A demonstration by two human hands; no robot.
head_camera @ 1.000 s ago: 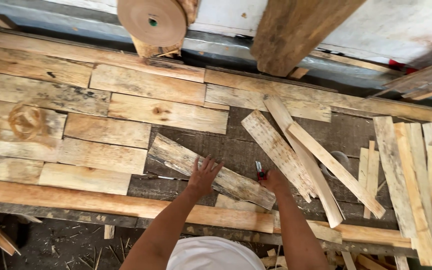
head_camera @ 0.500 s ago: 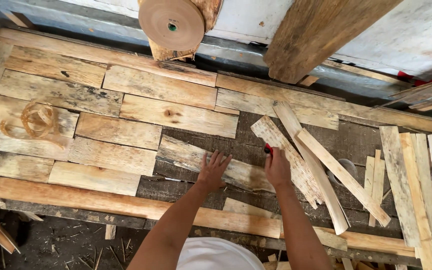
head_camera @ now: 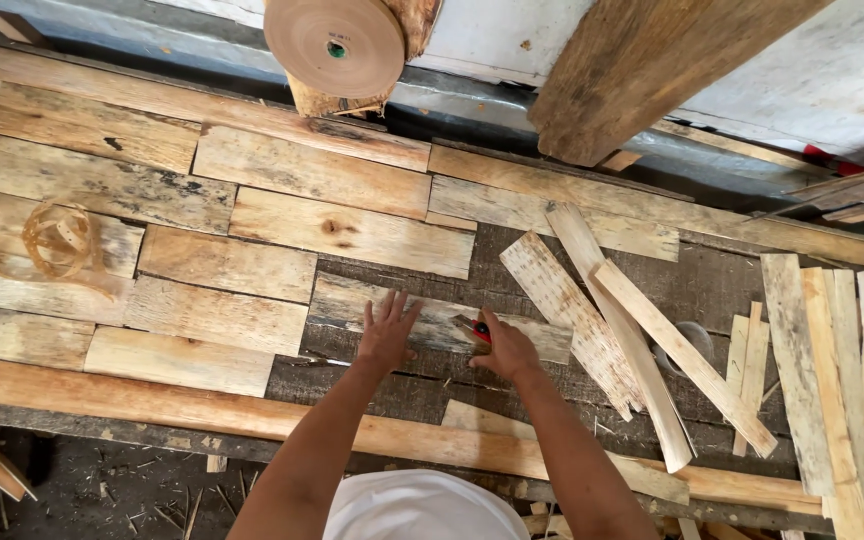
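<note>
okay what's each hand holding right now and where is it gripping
The right hand closes around a small red tool, mostly hidden. The left hand lies flat on a weathered plank, gripping nothing.

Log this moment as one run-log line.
left hand: flat on plank | right hand: on plank, holds small red thing | loose slats right

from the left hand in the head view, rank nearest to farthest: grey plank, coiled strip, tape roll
1. grey plank: directly under the left hand.
2. coiled strip: far left on the boards.
3. tape roll: top edge, above the hand; close to the coil's distance, so the order is uncertain.
</note>
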